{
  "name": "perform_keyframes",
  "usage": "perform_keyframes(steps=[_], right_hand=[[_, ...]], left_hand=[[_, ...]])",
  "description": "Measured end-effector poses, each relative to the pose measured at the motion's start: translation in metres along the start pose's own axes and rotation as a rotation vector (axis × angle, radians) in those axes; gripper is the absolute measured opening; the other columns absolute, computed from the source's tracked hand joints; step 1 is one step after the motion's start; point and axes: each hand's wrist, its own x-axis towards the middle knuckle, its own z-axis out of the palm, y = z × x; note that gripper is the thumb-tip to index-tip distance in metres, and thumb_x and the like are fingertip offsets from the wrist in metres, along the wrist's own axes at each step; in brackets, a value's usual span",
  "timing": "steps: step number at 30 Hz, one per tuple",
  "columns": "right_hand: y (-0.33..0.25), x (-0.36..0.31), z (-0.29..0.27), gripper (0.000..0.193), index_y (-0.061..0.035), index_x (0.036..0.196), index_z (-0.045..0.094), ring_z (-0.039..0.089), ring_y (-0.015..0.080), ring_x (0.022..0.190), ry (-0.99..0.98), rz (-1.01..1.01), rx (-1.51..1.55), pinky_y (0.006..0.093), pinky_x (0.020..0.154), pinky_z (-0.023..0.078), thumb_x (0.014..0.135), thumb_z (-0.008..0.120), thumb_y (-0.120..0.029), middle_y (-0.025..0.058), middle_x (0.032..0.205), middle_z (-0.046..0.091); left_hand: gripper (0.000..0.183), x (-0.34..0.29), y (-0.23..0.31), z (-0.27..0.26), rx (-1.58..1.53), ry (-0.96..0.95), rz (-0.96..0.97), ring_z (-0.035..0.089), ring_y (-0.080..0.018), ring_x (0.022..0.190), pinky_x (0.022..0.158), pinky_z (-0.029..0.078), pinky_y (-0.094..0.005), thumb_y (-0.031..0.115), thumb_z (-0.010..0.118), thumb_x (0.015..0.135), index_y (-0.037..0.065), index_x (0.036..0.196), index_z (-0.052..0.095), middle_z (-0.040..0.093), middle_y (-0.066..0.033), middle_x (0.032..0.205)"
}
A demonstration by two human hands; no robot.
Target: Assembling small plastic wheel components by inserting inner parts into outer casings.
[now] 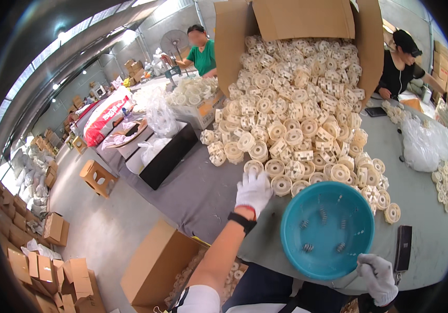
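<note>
My left hand [254, 190], in a white glove, reaches to the near left edge of a large heap of cream plastic wheels [302, 109]. Its fingers are stretched out and touch one cream wheel [253, 166]. A round blue basin [288, 235] stands on the table in front of me, with several small dark metal coils, like springs [308, 247], spread over its bottom. By the basin's near right rim is my right hand [378, 276], also gloved, its fingers curled together. What they hold, if anything, is too small to make out.
The heap spills from a tipped cardboard box [299, 20]. A dark narrow case [403, 248] lies right of the basin. An open carton [153, 266] with more wheels stands below the table's left edge. Two people [205, 55] work across the table. Plastic bags [423, 143] lie at right.
</note>
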Motion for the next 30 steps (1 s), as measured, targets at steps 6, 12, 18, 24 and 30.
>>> perform_keyframes(steps=[6,12,18,24,30], right_hand=[[-0.017,0.013,0.0,0.021,0.0055,0.107,0.066,0.064,0.0146,0.072,-0.046,-0.131,-0.08,0.0292,0.068,0.052,0.089,0.054,0.006,0.0106,0.076,0.066],[-0.036,0.046,0.028,0.037,0.0049,0.123,0.062,0.065,0.0182,0.085,-0.025,-0.295,0.024,0.0311,0.078,0.054,0.086,0.06,0.008,0.0136,0.095,0.067],[-0.058,0.079,0.086,0.071,0.0069,0.144,0.044,0.059,0.0377,0.124,0.142,-0.653,-0.408,0.0399,0.102,0.049,0.08,0.074,-0.003,0.0266,0.133,0.058],[-0.066,0.06,0.045,0.056,0.0061,0.148,0.042,0.054,0.0246,0.129,-0.03,0.009,0.36,0.0345,0.109,0.043,0.096,0.058,-0.007,0.0204,0.14,0.054],[-0.051,0.062,0.046,0.047,0.0052,0.145,0.051,0.051,0.0228,0.13,0.015,-0.164,0.065,0.0321,0.109,0.04,0.104,0.042,-0.017,0.0149,0.139,0.055]], left_hand=[[0.038,-0.026,-0.002,-0.002,-0.136,-0.134,0.072,0.053,-0.0321,0.122,0.1,0.045,-0.0484,0.025,0.072,0.084,0.01,0.116,0.059,0.059,-0.0126,0.118],[0.045,-0.036,0.051,-0.049,-1.344,0.089,-0.137,0.058,-0.0213,0.119,0.1,0.048,-0.0335,0.023,0.061,0.102,-0.001,0.138,0.05,0.057,-0.0116,0.13],[0.051,-0.093,0.163,-0.078,-1.745,-0.403,-0.029,0.054,-0.0148,0.124,0.108,0.044,-0.0317,0.024,0.056,0.107,-0.001,0.148,0.04,0.054,-0.0072,0.137],[0.066,-0.105,0.163,-0.067,-1.928,-0.753,-0.132,0.058,-0.0155,0.118,0.1,0.052,-0.0317,0.014,0.075,0.094,-0.001,0.147,0.037,0.055,-0.0096,0.131],[0.051,-0.102,0.172,-0.066,-1.663,-0.631,-0.161,0.065,-0.0137,0.103,0.084,0.059,-0.0299,0.007,0.077,0.09,0.001,0.133,0.051,0.063,-0.0076,0.119]])
